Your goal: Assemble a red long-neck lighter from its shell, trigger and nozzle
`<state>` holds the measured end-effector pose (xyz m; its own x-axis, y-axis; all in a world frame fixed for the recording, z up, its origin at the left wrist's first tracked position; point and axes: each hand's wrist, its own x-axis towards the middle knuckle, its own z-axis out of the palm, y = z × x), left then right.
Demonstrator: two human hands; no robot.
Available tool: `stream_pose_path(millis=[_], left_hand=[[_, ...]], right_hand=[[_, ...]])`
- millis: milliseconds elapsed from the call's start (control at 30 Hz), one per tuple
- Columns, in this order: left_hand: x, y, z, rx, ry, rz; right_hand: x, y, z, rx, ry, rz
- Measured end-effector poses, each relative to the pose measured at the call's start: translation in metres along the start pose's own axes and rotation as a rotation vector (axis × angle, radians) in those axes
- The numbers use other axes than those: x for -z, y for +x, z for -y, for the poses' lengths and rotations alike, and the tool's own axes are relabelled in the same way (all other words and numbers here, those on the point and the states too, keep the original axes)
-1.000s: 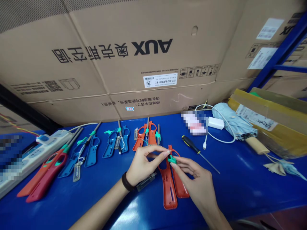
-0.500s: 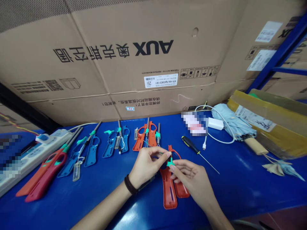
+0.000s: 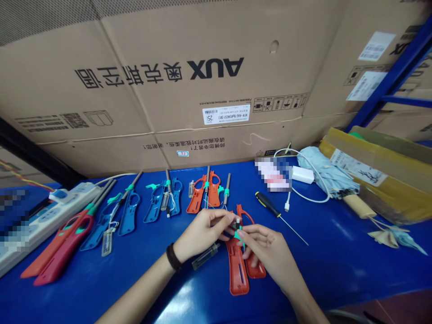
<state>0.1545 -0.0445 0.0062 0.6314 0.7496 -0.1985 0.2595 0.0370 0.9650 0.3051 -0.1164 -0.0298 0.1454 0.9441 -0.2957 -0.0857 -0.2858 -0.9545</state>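
Observation:
My left hand [image 3: 206, 234], closed in a pinch, has its fingertips at a small dark igniter piece with a white tip [image 3: 238, 221]. Against its lower end, my right hand [image 3: 265, 252] pinches a green plastic trigger [image 3: 240, 239]. Beneath both hands lie the two red shell halves [image 3: 239, 274] of a long-necked lighter, partly covered by my fingers. A clear fuel tank [image 3: 205, 257] is beside my left wrist. Beyond my left hand lies a metal lighter tube [image 3: 227, 184] with a green collar and thin wires; where the wires end is hidden.
Opened orange lighter halves [image 3: 214, 193] and blue ones [image 3: 128, 211] lie behind and left, near two closed red lighters [image 3: 64, 252] and a power strip [image 3: 50, 220]. To the right are a screwdriver [image 3: 270, 204], white charger [image 3: 303, 174], umbrella [image 3: 330, 173] and carton [image 3: 371, 175].
My left hand has shifted slightly left and the clear fuel tank now shows beside its wrist. The metal tube has swung right. The igniter's white tip has come into view above the green trigger.

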Motion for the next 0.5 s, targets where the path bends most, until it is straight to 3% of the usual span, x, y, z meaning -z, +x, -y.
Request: stream_pose_path(millis=[133,233,367,500], left_hand=[[0.002,-0.004,-0.003,0.065,0.003,0.154],[0.007,-0.008,-0.008,0.135,0.010,0.194],[0.030,-0.015,-0.020,0.143,0.011,0.120],[0.053,-0.019,-0.021,0.099,0.065,-0.089]], right_hand=[[0.001,-0.002,0.003,0.026,-0.004,0.032],[0.001,-0.003,0.004,0.015,-0.010,0.016],[0.001,-0.003,0.004,-0.001,-0.016,-0.012],[0.000,-0.002,0.002,0.002,-0.030,-0.023]])
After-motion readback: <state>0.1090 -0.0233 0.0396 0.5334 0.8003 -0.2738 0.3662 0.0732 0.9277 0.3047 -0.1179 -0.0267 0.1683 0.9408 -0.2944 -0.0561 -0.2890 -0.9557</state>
